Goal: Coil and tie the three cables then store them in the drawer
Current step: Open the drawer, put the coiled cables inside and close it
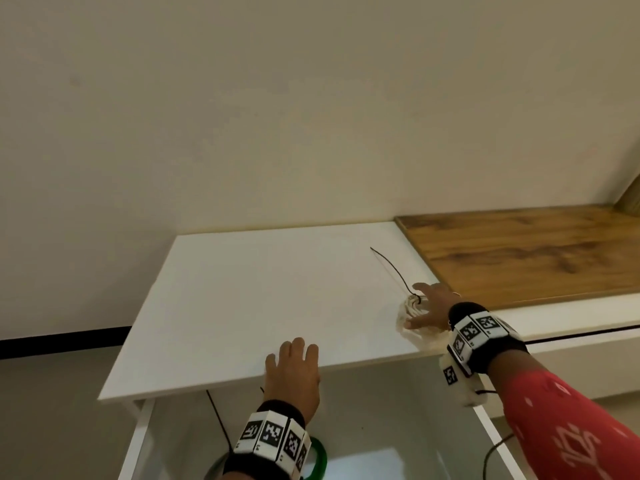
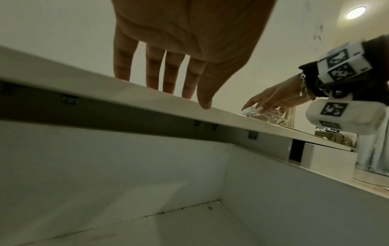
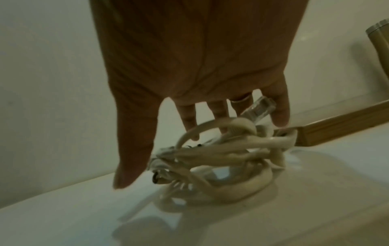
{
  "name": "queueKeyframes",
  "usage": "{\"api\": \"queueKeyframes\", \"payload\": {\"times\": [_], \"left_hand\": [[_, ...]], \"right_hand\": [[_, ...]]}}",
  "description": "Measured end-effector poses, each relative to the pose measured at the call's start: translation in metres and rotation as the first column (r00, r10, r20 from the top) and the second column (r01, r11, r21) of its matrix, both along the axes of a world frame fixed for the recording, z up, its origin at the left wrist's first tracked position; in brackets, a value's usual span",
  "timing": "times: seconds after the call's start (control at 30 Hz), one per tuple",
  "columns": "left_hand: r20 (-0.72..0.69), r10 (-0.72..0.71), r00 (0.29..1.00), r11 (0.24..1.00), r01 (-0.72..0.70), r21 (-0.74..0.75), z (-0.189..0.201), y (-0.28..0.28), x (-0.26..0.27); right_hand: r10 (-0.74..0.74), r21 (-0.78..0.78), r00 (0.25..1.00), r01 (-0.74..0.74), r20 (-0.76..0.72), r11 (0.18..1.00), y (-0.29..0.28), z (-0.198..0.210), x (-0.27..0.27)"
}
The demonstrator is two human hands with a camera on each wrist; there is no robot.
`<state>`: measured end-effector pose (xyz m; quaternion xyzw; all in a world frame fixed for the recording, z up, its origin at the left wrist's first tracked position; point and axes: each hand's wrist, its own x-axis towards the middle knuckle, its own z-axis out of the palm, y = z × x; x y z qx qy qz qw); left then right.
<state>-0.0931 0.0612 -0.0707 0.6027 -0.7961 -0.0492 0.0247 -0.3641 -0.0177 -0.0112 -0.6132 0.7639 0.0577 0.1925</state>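
Head view showed a white worktop set against a pale wall, with a wooden surface adjoining it on the right. The left hand lay flat on the worktop's front edge, its fingers straight and slightly spread, holding nothing. The right hand reached over a coiled cream-white cable lying on the worktop near its right front corner, just beside the wooden surface. In the right wrist view its fingers were extended and apart, hanging over the coil, with the fingertips down among the top loops; whether any of them actually gripped the cable could not be told. A clear plastic connector stuck up from the coil between two fingers. A thin black wire ran from the coil across the worktop toward the wall. Below the worktop the white drawer stood open, with part of a green cable visible inside, mostly hidden behind the left wrist.
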Motion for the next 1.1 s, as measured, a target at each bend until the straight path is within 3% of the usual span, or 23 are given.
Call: {"api": "queueKeyframes", "payload": {"times": [0.1,0.33,0.47,0.6,0.83,1.1], "left_hand": [[-0.008,-0.005,1.0,1.0,0.005,0.001,0.0,0.0,0.0],[0.001,-0.013,1.0,1.0,0.012,0.017,0.009,0.005,0.002],[-0.041,-0.061,0.997,0.998,0.062,0.017,0.018,0.004,0.001],[-0.082,-0.122,0.989,0.983,0.132,0.13,0.021,0.007,0.0],[-0.023,-0.082,0.996,0.936,0.084,0.341,0.007,-0.001,0.013],[0.06,-0.037,0.998,0.872,0.003,0.489,-0.036,-0.022,0.028]], "right_hand": [[0.027,0.059,0.998,-0.024,-0.051,0.998,-0.002,-0.001,0.003],[0.044,-0.029,0.999,-0.044,0.002,0.999,0.013,0.006,0.013],[0.162,-0.069,0.985,-0.158,0.057,0.985,0.035,0.018,0.031],[0.332,-0.069,0.939,-0.326,0.091,0.943,0.064,0.024,0.06],[0.602,0.179,0.786,-0.618,0.139,0.766,0.094,0.0,0.096],[0.659,0.456,0.752,-0.596,0.029,0.66,0.058,-0.076,0.113]]}}
